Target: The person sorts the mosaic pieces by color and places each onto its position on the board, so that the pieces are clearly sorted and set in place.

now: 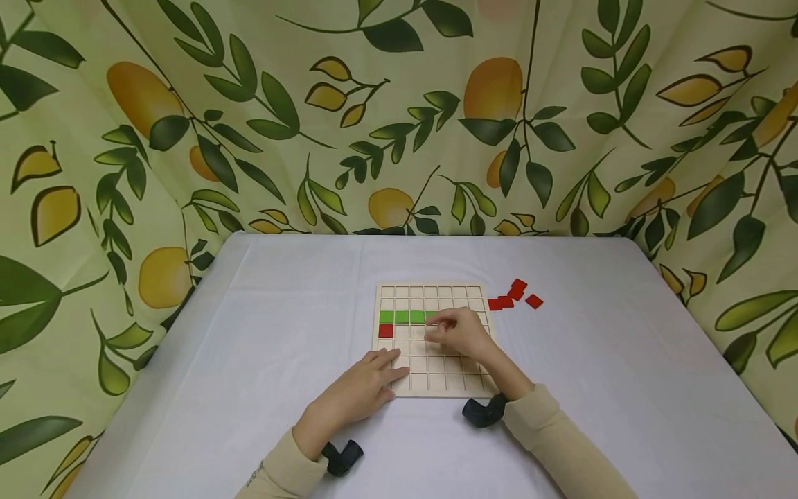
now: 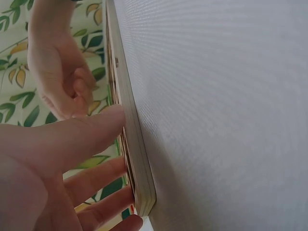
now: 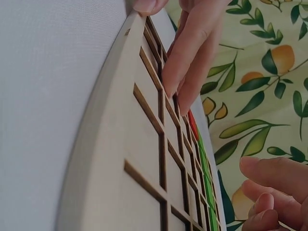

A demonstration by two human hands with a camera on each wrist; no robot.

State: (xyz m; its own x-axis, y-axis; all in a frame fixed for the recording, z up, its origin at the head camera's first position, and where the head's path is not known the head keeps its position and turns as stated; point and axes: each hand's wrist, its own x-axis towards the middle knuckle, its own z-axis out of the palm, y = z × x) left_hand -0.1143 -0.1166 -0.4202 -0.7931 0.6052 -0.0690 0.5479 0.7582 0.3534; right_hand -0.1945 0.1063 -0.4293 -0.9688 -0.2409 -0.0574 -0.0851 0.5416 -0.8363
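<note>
A pale wooden grid board (image 1: 436,381) lies on the white table, with a row of green square tiles (image 1: 402,317) set in it and one red tile (image 1: 386,331) below the leftmost green one. My left hand (image 1: 364,384) rests on the board's near left corner, fingers spread; the left wrist view shows its thumb (image 2: 96,132) at the board's edge. Over the board's right half hovers my right hand (image 1: 461,334), fingers loosely bent, covering part of the green row. No tile shows between its fingertips in the right wrist view (image 3: 250,168).
Several loose red tiles (image 1: 517,287) lie on the white tablecloth (image 1: 280,298) just right of the board's far corner. Black wrist-worn pieces (image 1: 485,412) sit beside both wrists. A curtain with leaves and fruit (image 1: 386,138) surrounds the table's back and sides.
</note>
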